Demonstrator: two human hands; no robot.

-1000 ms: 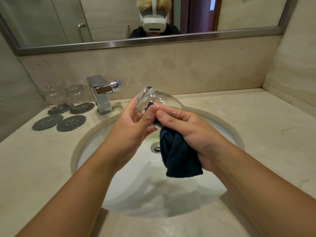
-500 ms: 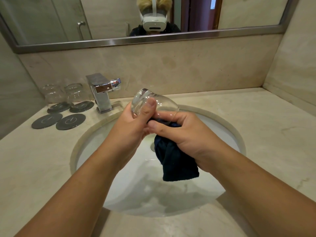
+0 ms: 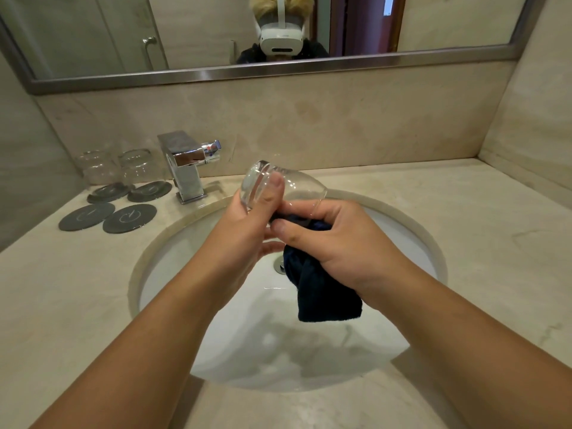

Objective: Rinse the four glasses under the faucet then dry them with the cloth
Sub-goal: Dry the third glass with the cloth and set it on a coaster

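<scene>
One glass (image 3: 294, 187) lies tilted on its side above the sink (image 3: 435, 252), its base gripped by the left hand (image 3: 244, 224). The right hand (image 3: 337, 239) clutches the dark cloth (image 3: 322, 298) at its mouth. Two more glasses (image 3: 136, 165) stand on coasters (image 3: 108, 191) beside the faucet (image 3: 185, 171).

Items counted at the washstand, by kind.

Glasses: three. One glass (image 3: 297, 187) is in the hands over the basin. A second glass (image 3: 98, 168) and a third glass (image 3: 136, 165) stand upside down at the back left.

Coasters: four, dark and round, in two rows of two. The back-left coaster (image 3: 106, 195) and back-right coaster (image 3: 151, 191) each bear one glass. The front-left coaster (image 3: 87, 216) and front-right coaster (image 3: 130, 218) bear none.

Faucet (image 3: 185, 168): one, chrome.

Sink (image 3: 433, 243): one, with one drain (image 3: 279, 265).

Cloth (image 3: 325, 298): one, dark blue.

Mirror (image 3: 201, 32): one.

Hands: two, one left hand (image 3: 247, 224) and one right hand (image 3: 337, 239).
</scene>
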